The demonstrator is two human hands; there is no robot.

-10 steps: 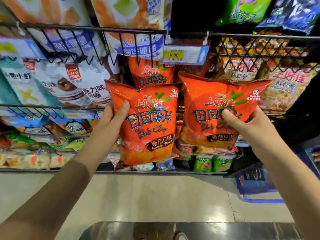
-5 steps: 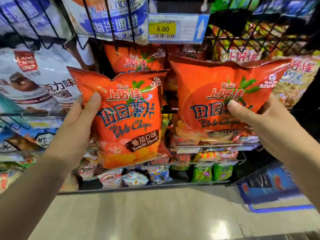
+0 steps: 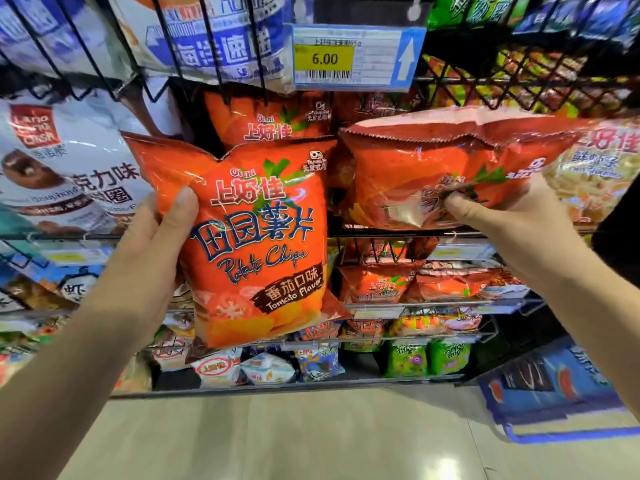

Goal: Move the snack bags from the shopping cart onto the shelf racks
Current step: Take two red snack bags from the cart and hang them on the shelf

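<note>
The landmark is the price tag [image 3: 349,58], yellow w/ "6.00", clipped at the top of the wire rack [image 3: 450,233]. Far left below the tag, a white bag [image 3: 52,168] w/ a red logo and a brown chocolate picture sits behind the wires.

Below-left of the tag, the left hand [image 3: 152,244] grips the left chip bag [image 3: 256,237] by its left edge. The thumb lies on the front; the other fingers go behind the bag and are hidden. This bag is orange, upright, front to the camera, w/ "Potato Chips" and "Tomato Flavor" printed on it. It is held in the air in front of the rack, not on a shelf.

Directly below the tag, behind this bag's top, an orange bag [image 3: 270,123] of the same kind stands in the rack.

Below-right of the tag is the right chip bag [image 3: 433,168], tilted nearly flat, crimped top seam toward the camera. Its underside is at the wire bar, but I cannot tell if it rests there. The right hand [image 3: 512,230] holds it from below, thumb pressing on the front, other fingers under it, not visible.

Far right of the tag, a yellow bag [image 3: 595,168] sits in the rack.

Low below the tag: green bags [image 3: 429,356] on the bottom shelf, beige floor [image 3: 277,434], and to the right a blue box [image 3: 554,386].
</note>
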